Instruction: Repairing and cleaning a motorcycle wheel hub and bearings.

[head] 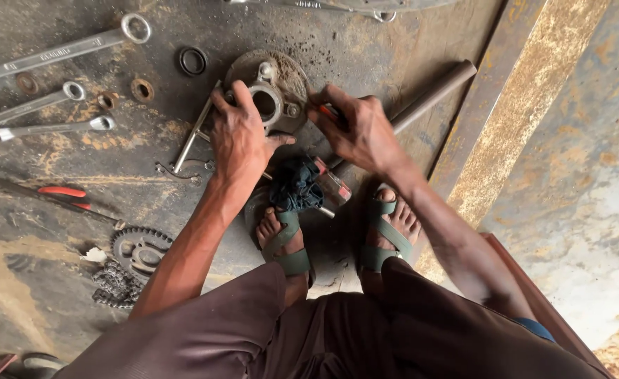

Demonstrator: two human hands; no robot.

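Sandals [292, 242]: just below the hub, so we crouch right over it.
Rag [297, 184]: between our feet and the hub, within reach.
Left hand [238, 135]: fingers clamped on the hub's [271, 91] rim, steadying it on the floor.
Right hand [358, 130]: fingertips pinched together on a small red-tipped tool at the hub's right edge.
Wrenches [43, 105]: laid out left of the hub.

Oily workshop floor [365, 49] carrying scattered tools

Spanners [57, 52], washers [142, 90], a rubber ring [192, 61], sprocket [140, 249] and chain [115, 284] are lying there.
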